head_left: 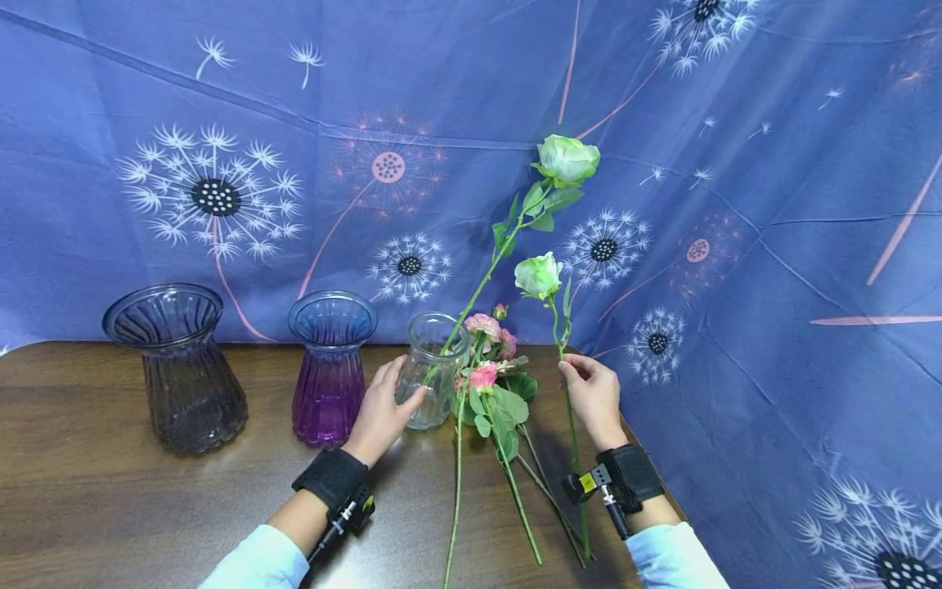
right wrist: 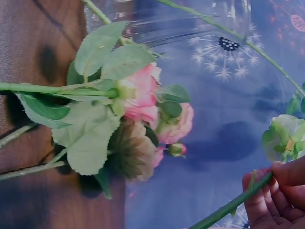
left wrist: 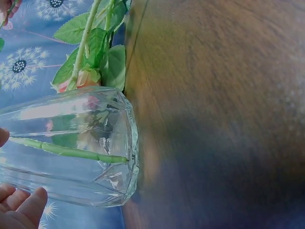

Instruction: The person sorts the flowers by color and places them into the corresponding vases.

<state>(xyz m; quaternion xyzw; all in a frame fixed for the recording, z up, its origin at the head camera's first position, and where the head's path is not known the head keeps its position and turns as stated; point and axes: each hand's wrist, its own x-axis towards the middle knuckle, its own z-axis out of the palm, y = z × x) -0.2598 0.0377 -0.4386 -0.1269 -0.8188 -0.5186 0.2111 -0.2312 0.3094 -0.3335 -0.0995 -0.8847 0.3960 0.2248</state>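
My left hand (head_left: 379, 413) holds the side of a clear glass vase (head_left: 434, 413), its thumb across the front and its fingers at the left. A tall pale green rose (head_left: 567, 159) leans to the right out of this vase; its stem (left wrist: 86, 153) reaches the vase's bottom in the left wrist view. Further right, my right hand (head_left: 594, 397) pinches the stem of a second, smaller pale green rose (head_left: 538, 276) between thumb and fingers. That rose stands upright, and its stem hangs down past the wrist. Between the hands lie pink flowers (head_left: 483, 376) with green leaves.
A purple glass vase (head_left: 329, 401) stands left of the clear one, and a larger dark grey vase (head_left: 193, 401) is at the far left. Long loose stems (head_left: 518, 499) stretch toward the table's front. Behind the wooden table (head_left: 110, 507) hangs a blue dandelion-print cloth (head_left: 456, 74).
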